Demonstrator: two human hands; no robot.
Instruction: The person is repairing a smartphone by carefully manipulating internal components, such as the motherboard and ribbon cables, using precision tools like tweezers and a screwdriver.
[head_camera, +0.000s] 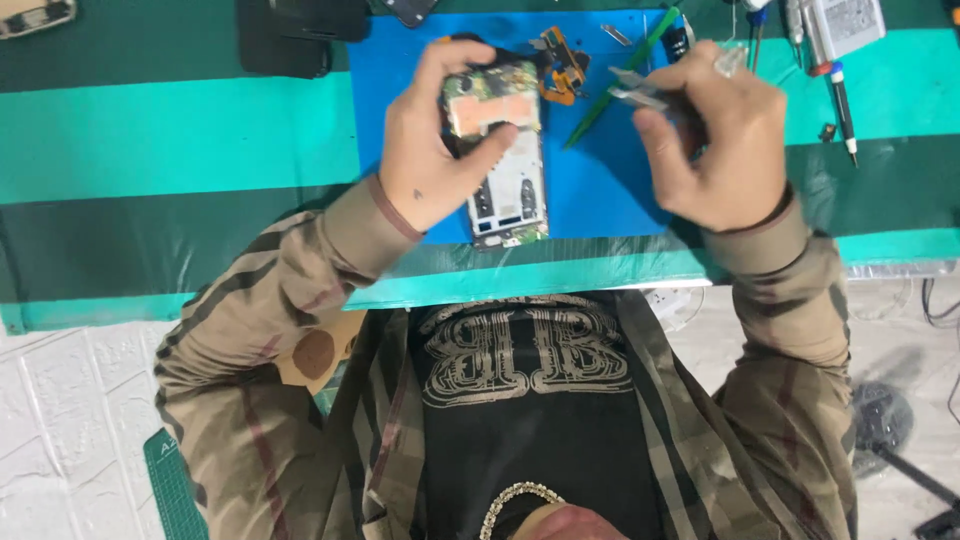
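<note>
a phone repair workbench: blue work mat (600, 190), screwdrivers (840, 100), loose parts (560, 65), opened phone (500, 160).

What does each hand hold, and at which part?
Left hand holds the opened phone by its upper end. Right hand holds metal tweezers near their rear part.

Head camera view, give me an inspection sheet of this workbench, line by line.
Surface: blue mat on a green striped table.
Job's things: opened phone with its boards exposed; metal tweezers.
Clutter: green pry stick, orange flex part, screwdrivers, dark case.
Hands: left hand grips the phone; right hand holds the tweezers.
Cables: dark cable at right edge.
Surroundings: white floor, black stand.
</note>
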